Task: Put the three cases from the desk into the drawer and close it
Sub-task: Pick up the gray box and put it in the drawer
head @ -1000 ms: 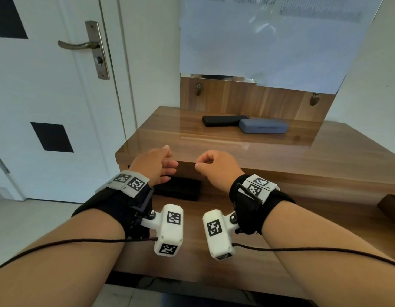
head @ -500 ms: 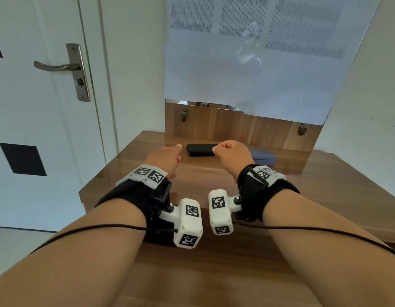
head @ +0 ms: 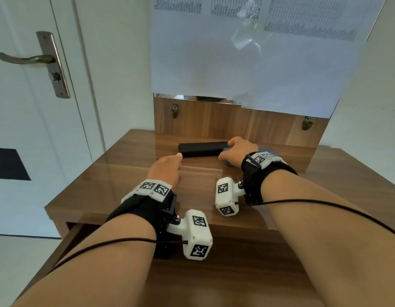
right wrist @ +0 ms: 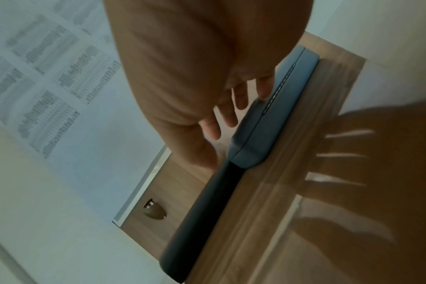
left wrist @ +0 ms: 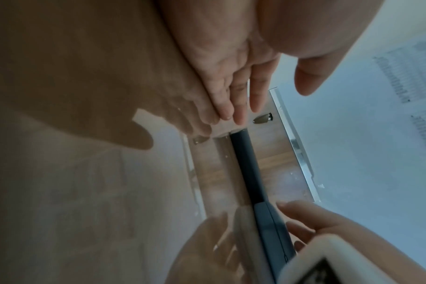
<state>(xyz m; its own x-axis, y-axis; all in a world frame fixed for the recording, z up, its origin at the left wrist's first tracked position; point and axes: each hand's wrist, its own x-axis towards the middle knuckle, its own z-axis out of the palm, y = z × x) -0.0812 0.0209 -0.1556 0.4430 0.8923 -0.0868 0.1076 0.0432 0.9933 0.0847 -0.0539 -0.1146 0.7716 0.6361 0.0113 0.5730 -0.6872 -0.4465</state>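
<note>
A black case [head: 203, 149] lies across the back of the wooden desk [head: 116, 182], end to end with a grey-blue case [right wrist: 275, 115]. My left hand [head: 176, 159] is flat over the desk, fingers straight, their tips just short of the black case's left end [left wrist: 238, 138]. My right hand [head: 227, 150] arches over the spot where the two cases meet. Its spread fingers [right wrist: 241, 100] hang over the grey-blue case's far edge and grip nothing. Below the desk front the drawer [head: 59, 247] stands pulled out, with my forearms hiding most of its inside.
A wooden back panel with two hooks [head: 174, 110] rises right behind the cases, under a mirror covered with paper [head: 247, 63]. A white door with a lever handle [head: 26, 58] stands on the left. A wall closes in on the right.
Both hands rose from the open drawer's level and reached forward over the desktop to the two cases. The right hand now covers the place where they meet.
</note>
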